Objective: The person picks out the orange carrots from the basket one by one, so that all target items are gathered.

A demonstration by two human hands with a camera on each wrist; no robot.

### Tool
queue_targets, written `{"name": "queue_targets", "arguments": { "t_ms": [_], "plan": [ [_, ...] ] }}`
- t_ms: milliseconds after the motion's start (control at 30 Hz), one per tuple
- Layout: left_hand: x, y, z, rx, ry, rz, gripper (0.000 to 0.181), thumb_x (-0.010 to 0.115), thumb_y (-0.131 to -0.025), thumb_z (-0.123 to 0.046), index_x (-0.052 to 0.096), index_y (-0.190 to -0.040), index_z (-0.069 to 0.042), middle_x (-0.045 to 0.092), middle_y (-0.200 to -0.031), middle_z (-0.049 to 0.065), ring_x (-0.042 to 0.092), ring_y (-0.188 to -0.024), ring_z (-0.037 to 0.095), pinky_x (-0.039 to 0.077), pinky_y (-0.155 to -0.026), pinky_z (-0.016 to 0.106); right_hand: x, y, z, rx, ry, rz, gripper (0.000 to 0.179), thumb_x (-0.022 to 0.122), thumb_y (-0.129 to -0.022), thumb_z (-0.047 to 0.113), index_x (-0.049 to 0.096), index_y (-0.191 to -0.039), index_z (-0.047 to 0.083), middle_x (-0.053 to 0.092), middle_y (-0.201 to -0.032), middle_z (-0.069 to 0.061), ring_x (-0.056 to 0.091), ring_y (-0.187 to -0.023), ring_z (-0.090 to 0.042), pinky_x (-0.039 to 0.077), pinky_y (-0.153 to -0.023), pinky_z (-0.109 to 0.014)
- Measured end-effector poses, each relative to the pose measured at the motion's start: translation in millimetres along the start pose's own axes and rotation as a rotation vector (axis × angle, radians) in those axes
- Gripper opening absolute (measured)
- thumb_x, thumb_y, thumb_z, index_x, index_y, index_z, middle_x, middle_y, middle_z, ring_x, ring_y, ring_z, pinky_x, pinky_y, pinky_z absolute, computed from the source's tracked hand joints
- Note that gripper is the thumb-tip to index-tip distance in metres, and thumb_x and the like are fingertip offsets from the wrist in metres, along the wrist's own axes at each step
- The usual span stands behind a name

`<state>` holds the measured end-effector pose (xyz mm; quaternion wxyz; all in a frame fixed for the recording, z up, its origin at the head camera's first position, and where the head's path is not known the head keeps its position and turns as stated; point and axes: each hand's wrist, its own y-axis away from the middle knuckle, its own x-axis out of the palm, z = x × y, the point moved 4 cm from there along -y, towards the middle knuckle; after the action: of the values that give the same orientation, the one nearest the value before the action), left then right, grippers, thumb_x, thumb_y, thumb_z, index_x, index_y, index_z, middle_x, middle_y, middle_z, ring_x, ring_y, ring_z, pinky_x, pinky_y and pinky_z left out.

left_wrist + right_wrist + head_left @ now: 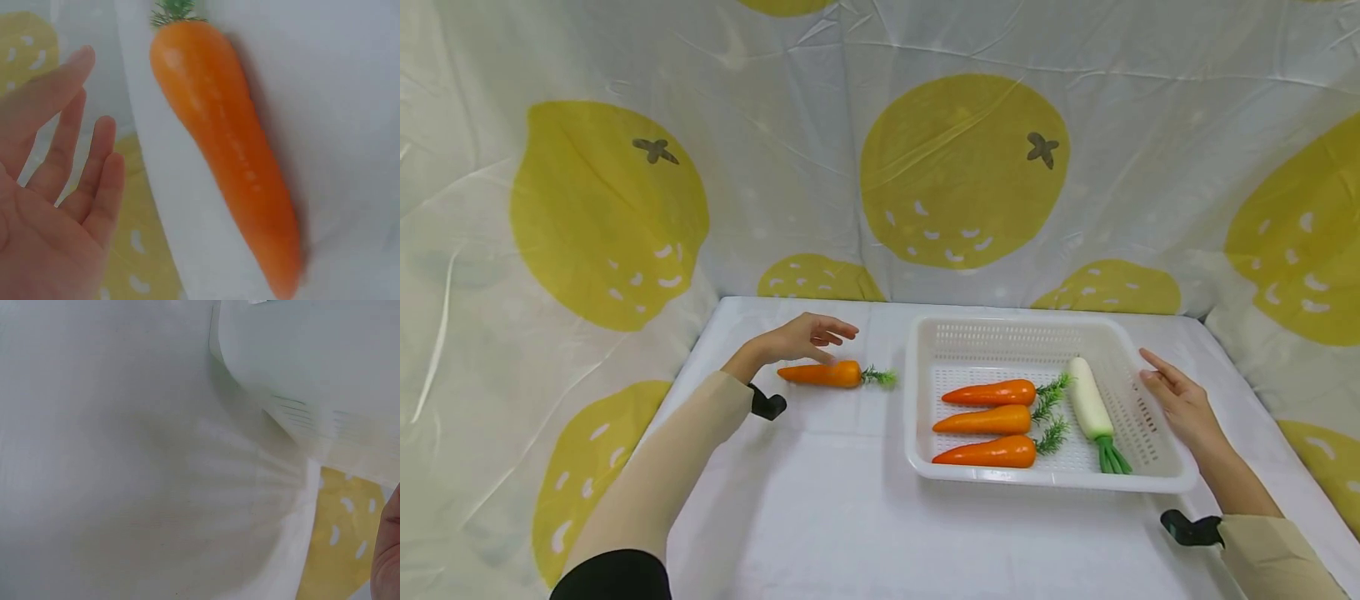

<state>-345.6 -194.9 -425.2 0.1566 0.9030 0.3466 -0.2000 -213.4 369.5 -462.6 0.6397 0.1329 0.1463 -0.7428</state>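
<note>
On the white cloth lies an orange carrot (823, 374) with a green leafy top. My left hand (801, 337) is just above it, fingers loosely extended; the left wrist view shows a gap between the hand (62, 181) and the carrot (219, 131). To the right, a white perforated basket (1000, 329) holds three carrots (985, 419) side by side and a white radish (1086, 396) with a green top. My right hand (1183, 404) is at the basket's right rim, fingers fairly straight; whether it touches the rim is unclear. Only its edge shows in the right wrist view.
The basket stands on a table with a white cloth (850, 533), whose far edge meets a curtain (782, 183) printed with yellow lemons. The curtain also hangs at both sides. Each wrist carries a black strap-on piece (767, 405).
</note>
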Motion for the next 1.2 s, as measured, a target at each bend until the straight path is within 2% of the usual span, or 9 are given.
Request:
{"name": "queue_targets", "arguments": {
  "t_ms": [100,200,267,433,533,700,900,1100,1200],
  "plan": [
    [-2.6,-1.9,-19.5,0.039,0.000,-0.020,0.057,0.074,-0.089,0.000,0.054,-0.142,-0.003,0.051,-0.144,0.017,0.048,-0.132,0.040,0.032,-0.113,0.052,0,-0.3,-1,0.004,-0.006,-0.001,0.055,0.054,-0.104,0.028,0.037,-0.156,0.018,0.055,-0.094,0.025,0.052,-0.083,0.008,0.044,-0.067,-0.009],
    [-2.9,-5.5,-38.3,0.048,0.013,-0.048,0.056,0.074,-0.090,-0.003,0.054,-0.142,-0.008,0.053,-0.144,0.009,0.050,-0.131,0.030,0.036,-0.112,0.047,0,-0.3,-2,0.005,-0.005,-0.005,0.056,0.054,-0.104,0.029,0.036,-0.156,0.017,0.055,-0.093,0.025,0.051,-0.082,0.007,0.044,-0.067,-0.009],
    [-0.8,-8.2,-51.4,0.055,0.018,-0.059,0.057,0.074,-0.091,-0.006,0.053,-0.144,-0.009,0.053,-0.145,0.007,0.050,-0.131,0.028,0.038,-0.111,0.045,0,-0.2,-1,0.002,-0.006,-0.006,0.056,0.054,-0.104,0.029,0.036,-0.156,0.017,0.055,-0.093,0.025,0.051,-0.082,0.007,0.044,-0.067,-0.009],
    [11.9,-18.4,-81.3,0.058,0.055,-0.069,0.059,0.073,-0.092,-0.009,0.051,-0.147,-0.013,0.050,-0.147,0.009,0.048,-0.133,0.032,0.046,-0.104,0.040,0,0.9,-1,-0.009,-0.026,-0.005,0.055,0.055,-0.104,0.028,0.038,-0.155,0.019,0.056,-0.093,0.025,0.052,-0.081,0.007,0.044,-0.067,-0.009],
    [22.2,-27.7,-94.2,0.049,0.096,-0.078,0.059,0.072,-0.092,-0.007,0.051,-0.147,-0.014,0.051,-0.147,0.010,0.050,-0.131,0.030,0.049,-0.100,0.037,0,0.9,0,-0.012,-0.036,0.000,0.054,0.055,-0.104,0.028,0.038,-0.155,0.019,0.056,-0.093,0.024,0.053,-0.081,0.007,0.045,-0.067,-0.009],
    [41.8,-47.4,-107.1,0.037,0.167,-0.086,0.059,0.072,-0.092,-0.006,0.051,-0.147,-0.015,0.055,-0.142,0.006,0.056,-0.125,0.024,0.049,-0.099,0.035,1,0.4,1,-0.006,-0.032,0.002,0.055,0.054,-0.104,0.029,0.037,-0.156,0.017,0.056,-0.093,0.025,0.052,-0.081,0.007,0.045,-0.067,-0.009],
    [66.2,-70.0,-118.4,0.035,0.184,-0.090,0.059,0.073,-0.092,-0.008,0.052,-0.147,-0.013,0.057,-0.139,0.006,0.058,-0.121,0.022,0.049,-0.098,0.032,2,-0.9,1,0.001,-0.032,0.012,0.056,0.054,-0.104,0.028,0.035,-0.156,0.014,0.056,-0.093,0.024,0.053,-0.082,0.007,0.045,-0.067,-0.009],
    [91.6,-95.5,-127.2,0.000,0.216,-0.092,0.059,0.072,-0.091,-0.004,0.051,-0.146,-0.007,0.057,-0.140,0.014,0.056,-0.123,0.028,0.051,-0.095,0.029,-1,-1.6,0,-0.007,-0.012,0.001,0.055,0.055,-0.104,0.028,0.038,-0.155,0.017,0.057,-0.091,0.026,0.052,-0.081,0.008,0.044,-0.066,-0.009],
    [104.0,-108.2,-131.1,-0.024,0.227,-0.086,0.058,0.073,-0.091,-0.003,0.053,-0.145,-0.008,0.058,-0.138,0.013,0.056,-0.124,0.030,0.052,-0.094,0.028,-1,-1.4,1,-0.008,-0.021,-0.002,0.054,0.056,-0.104,0.027,0.039,-0.155,0.018,0.058,-0.090,0.026,0.053,-0.081,0.008,0.045,-0.066,-0.009]
  ]
}}
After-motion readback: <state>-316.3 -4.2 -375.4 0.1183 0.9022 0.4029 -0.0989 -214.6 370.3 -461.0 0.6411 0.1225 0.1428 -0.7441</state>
